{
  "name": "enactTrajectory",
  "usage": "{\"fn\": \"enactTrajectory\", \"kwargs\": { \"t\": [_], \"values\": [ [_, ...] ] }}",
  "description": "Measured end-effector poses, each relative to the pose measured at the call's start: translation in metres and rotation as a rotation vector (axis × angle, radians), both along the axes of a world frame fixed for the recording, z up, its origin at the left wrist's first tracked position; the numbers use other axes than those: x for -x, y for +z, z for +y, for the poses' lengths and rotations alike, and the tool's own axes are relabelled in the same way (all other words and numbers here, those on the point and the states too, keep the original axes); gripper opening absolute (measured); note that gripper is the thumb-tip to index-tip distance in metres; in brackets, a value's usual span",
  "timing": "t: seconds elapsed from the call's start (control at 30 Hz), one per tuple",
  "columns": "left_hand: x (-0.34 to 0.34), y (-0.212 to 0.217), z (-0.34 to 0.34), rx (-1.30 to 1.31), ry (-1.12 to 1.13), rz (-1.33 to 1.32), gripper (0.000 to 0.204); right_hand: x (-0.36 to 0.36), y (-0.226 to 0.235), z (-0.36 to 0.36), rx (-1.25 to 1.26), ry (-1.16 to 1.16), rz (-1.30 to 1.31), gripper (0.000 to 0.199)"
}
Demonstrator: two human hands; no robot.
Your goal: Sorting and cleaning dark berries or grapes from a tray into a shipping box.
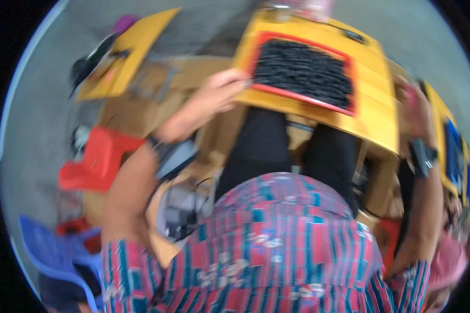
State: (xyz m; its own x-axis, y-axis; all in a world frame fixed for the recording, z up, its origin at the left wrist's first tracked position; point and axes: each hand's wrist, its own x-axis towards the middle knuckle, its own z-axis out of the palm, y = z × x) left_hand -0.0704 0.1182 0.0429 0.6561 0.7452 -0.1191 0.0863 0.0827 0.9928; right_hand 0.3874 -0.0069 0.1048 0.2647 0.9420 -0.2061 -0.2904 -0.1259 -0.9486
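Left hand [222, 91] fingers clamp the yellow worktop's [373, 107] near-left edge, red tray [352, 78] just beyond them (right hand [410, 107] blurred, grip indeterminable).

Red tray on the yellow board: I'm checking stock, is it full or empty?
Full: black pieces cover the red tray edge to edge.

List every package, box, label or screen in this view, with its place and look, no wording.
Cardboard boxes: brown, open, left of the yellow table, below the left hand.
Open carton: by the person's left side, holding grey and dark parts, blurred.
Wrist device: dark, strapped near the right hand; its face is too blurred to read as a screen.
No labels or signs can be made out.
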Motion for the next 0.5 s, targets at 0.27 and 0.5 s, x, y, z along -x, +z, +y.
{"fn": "enactTrajectory", "kwargs": {
  "t": [0.27, 0.5],
  "values": [
    [0.013, -0.013, 0.044, -0.158, 0.168, 0.095, 0.019, 0.01, -0.038, 0.031, 0.005, 0.082, -0.019, 0.044],
    [0.089, 0.019, 0.087, -0.7, 0.095, 0.328, 0.02, 0.028, -0.042, 0.051, 0.066, 0.145, -0.043, 0.047]
  ]
}}
